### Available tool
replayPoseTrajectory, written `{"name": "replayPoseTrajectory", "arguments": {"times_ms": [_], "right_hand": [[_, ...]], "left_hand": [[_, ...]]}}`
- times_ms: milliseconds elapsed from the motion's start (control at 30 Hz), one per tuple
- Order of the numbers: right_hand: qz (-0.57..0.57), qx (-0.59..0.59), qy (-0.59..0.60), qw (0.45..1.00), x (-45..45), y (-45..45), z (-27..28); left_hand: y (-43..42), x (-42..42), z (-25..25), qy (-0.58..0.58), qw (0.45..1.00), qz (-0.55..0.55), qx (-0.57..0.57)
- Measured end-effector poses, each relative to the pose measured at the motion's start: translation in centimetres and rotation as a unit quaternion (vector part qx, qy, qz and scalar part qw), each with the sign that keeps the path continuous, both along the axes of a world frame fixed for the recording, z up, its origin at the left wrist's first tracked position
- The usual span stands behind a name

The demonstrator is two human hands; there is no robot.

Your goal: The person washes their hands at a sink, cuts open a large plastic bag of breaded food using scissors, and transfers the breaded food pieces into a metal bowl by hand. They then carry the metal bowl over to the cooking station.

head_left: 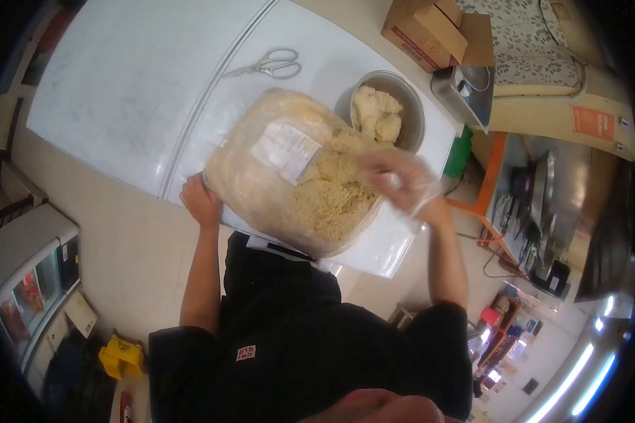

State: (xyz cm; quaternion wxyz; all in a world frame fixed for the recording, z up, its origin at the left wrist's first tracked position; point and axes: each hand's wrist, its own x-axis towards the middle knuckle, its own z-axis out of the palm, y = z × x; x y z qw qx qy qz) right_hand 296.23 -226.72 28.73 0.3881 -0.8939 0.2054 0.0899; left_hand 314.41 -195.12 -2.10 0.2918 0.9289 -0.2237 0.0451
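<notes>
A large clear plastic bag (254, 169) of pale yellow crumbly food lies on the white table, with a printed label (287, 151) on top. My left hand (202, 202) is at the bag's left edge, its fingers bent beside the plastic; whether they grip it is unclear. Over the bag's right side, above loose crumbs (331, 208), is my right hand (402, 182) in a clear glove, smeared by motion; what it holds, if anything, is hidden. Behind it a metal bowl (418, 116) contains pale clumps (378, 114).
Metal scissors (267, 66) lie on the white table (134, 77) beyond the bag. An open cardboard box (425, 32) and a metal container (453, 95) stand at the back right. A yellow bucket (121, 356) is on the floor at lower left.
</notes>
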Motion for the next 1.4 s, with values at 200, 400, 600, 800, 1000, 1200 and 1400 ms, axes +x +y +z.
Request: {"name": "replayPoseTrajectory", "arguments": {"times_ms": [200, 400, 600, 800, 1000, 1200, 1400], "right_hand": [[0.038, -0.118, -0.017, 0.992, 0.6, 7.2, -6.1], [-0.020, -0.115, 0.028, 0.993, 0.9, 7.0, -4.5], [-0.023, -0.079, -0.014, 0.997, 2.7, 3.8, -4.8], [0.127, -0.247, 0.120, 0.953, 2.9, 5.0, -4.2], [0.137, -0.273, 0.228, 0.924, 5.3, 6.0, -3.2], [0.157, -0.272, 0.167, 0.935, 3.4, 6.1, -4.3], [0.142, -0.260, 0.105, 0.949, 2.4, 6.5, -4.1]], "left_hand": [[0.3, 0.0, -0.3, 0.000, 1.000, 0.007, 0.008], [0.8, 0.1, -0.6, 0.007, 1.000, 0.003, 0.002], [0.6, 0.0, -0.2, 0.018, 1.000, 0.007, 0.006], [0.7, 0.1, -0.6, 0.010, 1.000, 0.013, 0.008], [0.7, -0.1, 0.0, 0.015, 1.000, 0.009, 0.006], [0.8, 0.2, 0.1, 0.025, 1.000, 0.006, 0.012], [0.7, 0.3, 0.1, 0.010, 1.000, 0.012, 0.001]]}}
